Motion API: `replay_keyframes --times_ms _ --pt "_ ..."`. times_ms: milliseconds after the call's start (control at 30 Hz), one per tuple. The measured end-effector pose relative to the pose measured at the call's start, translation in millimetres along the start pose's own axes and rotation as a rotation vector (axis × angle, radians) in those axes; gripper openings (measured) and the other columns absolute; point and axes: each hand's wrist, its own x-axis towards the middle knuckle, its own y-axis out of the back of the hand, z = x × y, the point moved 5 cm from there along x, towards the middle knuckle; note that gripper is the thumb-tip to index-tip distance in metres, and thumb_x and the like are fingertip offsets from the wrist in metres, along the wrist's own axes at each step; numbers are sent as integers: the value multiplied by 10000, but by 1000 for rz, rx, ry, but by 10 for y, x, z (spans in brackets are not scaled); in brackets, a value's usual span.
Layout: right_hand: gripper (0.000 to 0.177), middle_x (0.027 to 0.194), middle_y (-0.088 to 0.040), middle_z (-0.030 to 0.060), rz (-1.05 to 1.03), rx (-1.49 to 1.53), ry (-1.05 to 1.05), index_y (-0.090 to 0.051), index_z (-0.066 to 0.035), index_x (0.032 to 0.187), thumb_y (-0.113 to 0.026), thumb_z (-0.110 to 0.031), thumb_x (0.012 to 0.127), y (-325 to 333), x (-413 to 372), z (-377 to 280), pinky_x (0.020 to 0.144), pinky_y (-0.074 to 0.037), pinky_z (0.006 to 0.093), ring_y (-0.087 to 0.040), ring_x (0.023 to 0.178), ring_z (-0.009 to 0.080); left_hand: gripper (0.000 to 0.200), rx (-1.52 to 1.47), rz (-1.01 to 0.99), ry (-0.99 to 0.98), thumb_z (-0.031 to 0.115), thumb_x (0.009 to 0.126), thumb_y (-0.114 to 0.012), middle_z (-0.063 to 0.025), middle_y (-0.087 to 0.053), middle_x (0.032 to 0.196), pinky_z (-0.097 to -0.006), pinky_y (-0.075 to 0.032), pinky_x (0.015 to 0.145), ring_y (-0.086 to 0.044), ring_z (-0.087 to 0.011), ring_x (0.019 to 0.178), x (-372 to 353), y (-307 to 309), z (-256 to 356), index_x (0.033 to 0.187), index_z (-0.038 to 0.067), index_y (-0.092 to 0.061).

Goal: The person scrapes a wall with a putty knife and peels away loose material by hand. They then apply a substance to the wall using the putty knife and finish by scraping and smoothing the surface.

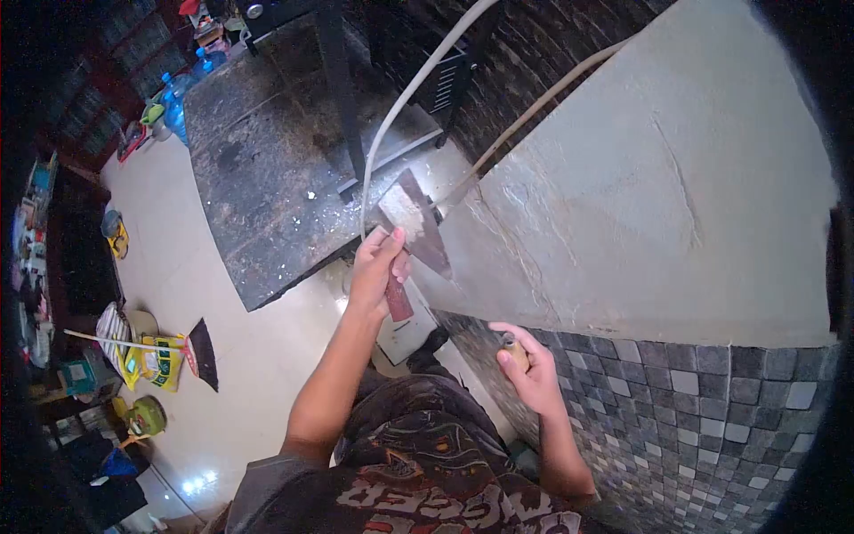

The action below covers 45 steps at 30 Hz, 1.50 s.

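Note:
My left hand [372, 274] is closed round the red-brown handle of a broad putty knife [432, 246], and a pale lump of putty [402, 212] lies on its dark blade. The blade is held close to the grey-white coated wall [614, 214]; whether it touches cannot be told. Ridges and streaks mark the wall's coating. Lower and to the right, my right hand [536, 384] wraps round a short tan handle with a metal end [513, 345]. What tool this handle belongs to is hidden.
A dark, stained platform [267, 151] with white specks stands left of the wall, a black metal frame on it. A pale hose [409, 93] arcs across. Mosaic tiles [685, 383] cover the lower wall. A broom [201, 354] and yellow bags [162, 363] lie on the floor left.

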Motion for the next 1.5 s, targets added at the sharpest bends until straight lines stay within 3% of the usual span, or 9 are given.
replay_keyframes --times_ms 167,400,700,733,867,1133,1233,1333,1500 --pt "219 750 -546 -63 374 -59 70 -716 -78 1111 -753 -92 896 -100 204 -121 613 -391 206 -454 674 29 122 34 -56 26 185 1004 -655 49 -526 754 -210 -387 458 -440 -32 520 -60 -145 -82 1012 86 -583" --pt "172 754 -552 -61 414 4 155 -729 -18 1009 -778 -21 844 -302 355 -250 621 -394 216 -468 671 33 120 -11 -76 113 188 1008 -648 56 -518 767 -210 -383 463 -434 -29 521 -108 -112 -157 1050 93 -586" --pt "208 716 -545 -68 145 303 165 -725 -34 934 -829 -11 755 -551 327 -142 619 -398 218 -477 674 33 206 -140 75 550 342 1026 -606 42 -517 758 -226 -357 464 -439 -53 539 -363 -74 -498 1091 148 -582" --pt "258 723 -551 -64 122 343 166 -723 -31 933 -844 12 710 -603 325 -177 621 -404 220 -483 672 39 218 -320 -391 488 365 1033 -581 41 -509 768 -232 -339 464 -416 -60 553 -332 -225 -427 1028 147 -566" --pt "297 706 -557 -39 131 364 171 -707 -4 937 -837 54 676 -682 293 -189 597 -412 230 -495 646 56 313 -364 8 477 436 1052 -520 21 -502 600 -242 -359 456 -409 -82 454 -375 -120 -647 1063 125 -563" --pt "380 673 -584 7 150 239 210 -708 47 967 -840 56 611 -560 310 -238 562 -411 238 -532 609 86 270 -324 -317 378 412 1069 -491 36 -445 580 -239 -335 440 -399 -70 454 -322 -126 -560 1012 151 -532" --pt "346 674 -581 4 125 202 220 -723 52 993 -824 2 666 -521 325 -330 560 -403 225 -529 607 82 264 -352 -376 399 409 1018 -593 56 -527 805 -232 -344 511 -406 -66 560 -351 -112 -501 997 146 -571" --pt "294 681 -572 0 52 219 225 -719 41 1064 -778 -97 812 -427 304 -253 554 -398 219 -517 600 72 287 -207 -124 360 431 1004 -616 49 -531 785 -228 -377 521 -437 -64 543 -372 -71 -497 978 149 -566" --pt "259 800 -635 10 -3 -9 42 -698 -47 1171 -689 -157 936 -279 202 -253 659 -448 236 -530 697 65 223 -203 -119 271 360 1030 -594 55 -491 672 -230 -385 501 -443 -53 501 -275 13 -363 1064 143 -556"
